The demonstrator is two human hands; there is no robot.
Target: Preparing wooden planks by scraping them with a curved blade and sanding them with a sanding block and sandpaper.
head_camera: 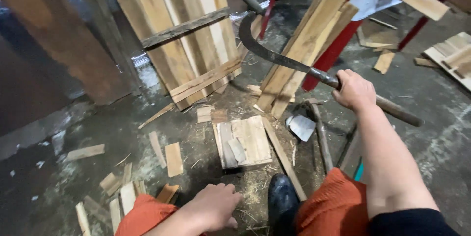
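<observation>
Wooden slab (244,141) below; right hand (354,90) fist-grips raised curved blade (274,55); left hand (214,205), fingers loosely curled, best kept clear.

Ahead of your hands, leaning planks (299,44) and a slatted panel (186,35) wall off the back. The sickle blade (267,49) curves across the gap between them. Floor (422,118) to your right lies open; wood offcuts (174,158) and a flat board (245,140) clutter the middle.
</observation>
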